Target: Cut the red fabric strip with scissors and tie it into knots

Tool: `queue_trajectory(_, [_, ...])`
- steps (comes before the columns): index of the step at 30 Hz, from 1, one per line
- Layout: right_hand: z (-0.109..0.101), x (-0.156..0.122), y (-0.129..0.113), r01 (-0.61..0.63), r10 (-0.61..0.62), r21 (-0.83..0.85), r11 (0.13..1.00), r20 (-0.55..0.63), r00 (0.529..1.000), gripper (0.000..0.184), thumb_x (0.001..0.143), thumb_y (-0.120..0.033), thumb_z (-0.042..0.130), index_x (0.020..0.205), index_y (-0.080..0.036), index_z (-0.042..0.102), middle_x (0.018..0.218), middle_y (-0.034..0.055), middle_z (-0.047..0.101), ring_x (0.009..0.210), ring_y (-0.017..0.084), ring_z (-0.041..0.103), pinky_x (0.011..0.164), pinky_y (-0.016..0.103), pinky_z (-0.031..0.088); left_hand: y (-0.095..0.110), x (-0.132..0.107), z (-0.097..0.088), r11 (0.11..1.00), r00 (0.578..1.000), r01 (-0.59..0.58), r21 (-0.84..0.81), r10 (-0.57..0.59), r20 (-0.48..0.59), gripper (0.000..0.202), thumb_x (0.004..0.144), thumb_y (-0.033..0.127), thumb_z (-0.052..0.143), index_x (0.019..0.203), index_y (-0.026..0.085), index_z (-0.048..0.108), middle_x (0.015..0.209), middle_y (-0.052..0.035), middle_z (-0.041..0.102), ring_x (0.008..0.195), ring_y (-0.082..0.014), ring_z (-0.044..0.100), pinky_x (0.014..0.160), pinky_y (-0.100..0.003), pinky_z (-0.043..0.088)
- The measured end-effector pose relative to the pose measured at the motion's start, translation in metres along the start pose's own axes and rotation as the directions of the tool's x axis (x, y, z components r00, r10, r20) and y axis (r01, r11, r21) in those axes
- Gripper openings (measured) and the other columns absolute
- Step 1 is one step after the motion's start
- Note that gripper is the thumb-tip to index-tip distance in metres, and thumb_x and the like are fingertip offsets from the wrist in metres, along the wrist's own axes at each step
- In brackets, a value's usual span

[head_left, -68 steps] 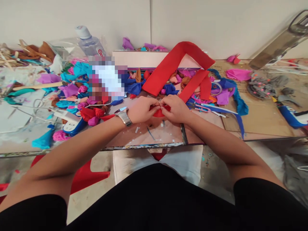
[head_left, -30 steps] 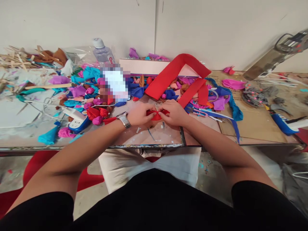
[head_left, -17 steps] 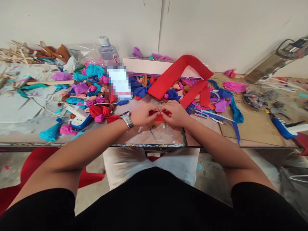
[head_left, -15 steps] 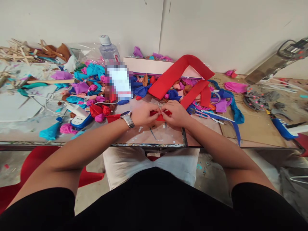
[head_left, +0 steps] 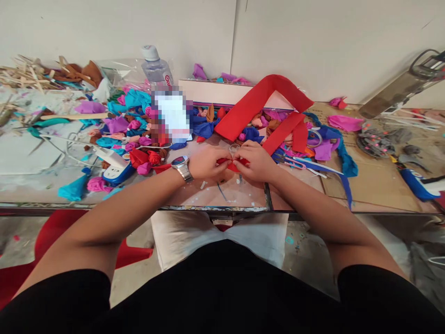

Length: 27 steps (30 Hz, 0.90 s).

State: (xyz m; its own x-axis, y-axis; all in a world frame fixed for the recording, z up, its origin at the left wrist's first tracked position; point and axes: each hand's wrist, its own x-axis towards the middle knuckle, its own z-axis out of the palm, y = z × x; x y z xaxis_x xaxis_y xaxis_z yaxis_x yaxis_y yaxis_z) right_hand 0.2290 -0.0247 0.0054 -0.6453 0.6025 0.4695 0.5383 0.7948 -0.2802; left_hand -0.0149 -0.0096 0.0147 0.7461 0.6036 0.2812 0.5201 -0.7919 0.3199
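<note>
My left hand point(head_left: 208, 162) and my right hand point(head_left: 255, 161) meet at the middle of the table, fingertips pinched together on a small red fabric piece point(head_left: 233, 163). Most of that piece is hidden under my fingers. A silver wristwatch point(head_left: 181, 167) sits on my left wrist. Just beyond my hands a long red fabric strip point(head_left: 264, 99) lies folded in an upside-down V. Small rolled fabric flowers point(head_left: 146, 160) in red and pink lie to the left of my left hand.
Coloured fabric scraps point(head_left: 121, 125) cover the table's left and middle. A water bottle point(head_left: 155, 69) stands at the back. A white and blue power strip point(head_left: 113, 169) lies at left, scissors point(head_left: 295, 162) at right, a cardboard sheet point(head_left: 375, 171) further right. A red stool point(head_left: 52, 236) stands below.
My hands stay together on the red piece, with only small finger movements. The view has shifted slightly as my head moved.
</note>
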Motion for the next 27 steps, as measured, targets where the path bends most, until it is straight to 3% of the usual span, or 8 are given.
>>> queue_trajectory(10, [-0.004, 0.000, 0.002, -0.005, 0.005, 0.001, 1.000, 0.024, 1.000, 0.011, 0.097, -0.027, 0.059, 0.088, -0.022, 0.063, 0.088, 0.0078, 0.072, 0.092, 0.027, 0.058, 0.090, 0.043, 0.042, -0.005, 0.001, -0.012, 0.995, 0.995, 0.098, -0.025, -0.098, 0.024, 0.023, 0.083, 0.027, 0.054, 0.089, 0.019, 0.075, 0.076, -0.0039, 0.074, 0.065, -0.0176, 0.061, 0.067, -0.032, 0.042])
queue_trajectory(18, [-0.008, 0.001, 0.004, -0.052, 0.052, 0.017, 0.998, 0.005, 0.999, 0.005, 0.085, -0.022, 0.062, 0.081, -0.024, 0.059, 0.077, 0.0054, 0.067, 0.086, 0.027, 0.058, 0.085, 0.042, 0.040, -0.012, -0.001, -0.018, 0.993, 0.992, 0.113, -0.022, -0.111, 0.057, 0.027, 0.083, 0.031, 0.054, 0.091, 0.020, 0.077, 0.078, -0.0043, 0.075, 0.065, -0.0176, 0.062, 0.066, -0.032, 0.042])
queue_trajectory(21, [-0.008, 0.001, 0.005, -0.042, 0.042, 0.010, 0.999, -0.006, 0.999, 0.005, 0.086, -0.023, 0.061, 0.081, -0.023, 0.060, 0.077, 0.0053, 0.067, 0.086, 0.027, 0.059, 0.084, 0.042, 0.040, -0.013, -0.002, -0.019, 0.996, 0.991, 0.080, 0.036, -0.084, 0.107, 0.030, 0.084, 0.035, 0.055, 0.098, 0.021, 0.078, 0.080, -0.0055, 0.076, 0.066, -0.0196, 0.064, 0.064, -0.033, 0.040])
queue_trajectory(27, [-0.009, 0.001, 0.006, -0.070, 0.070, 0.010, 0.997, -0.014, 0.997, 0.005, 0.085, -0.022, 0.061, 0.080, -0.023, 0.060, 0.078, 0.0058, 0.068, 0.086, 0.027, 0.059, 0.083, 0.041, 0.039, -0.015, -0.001, -0.021, 0.967, 0.979, 0.140, 0.212, -0.168, 0.119, 0.030, 0.084, 0.027, 0.052, 0.098, 0.022, 0.078, 0.079, -0.0072, 0.075, 0.069, -0.0229, 0.068, 0.064, -0.034, 0.040])
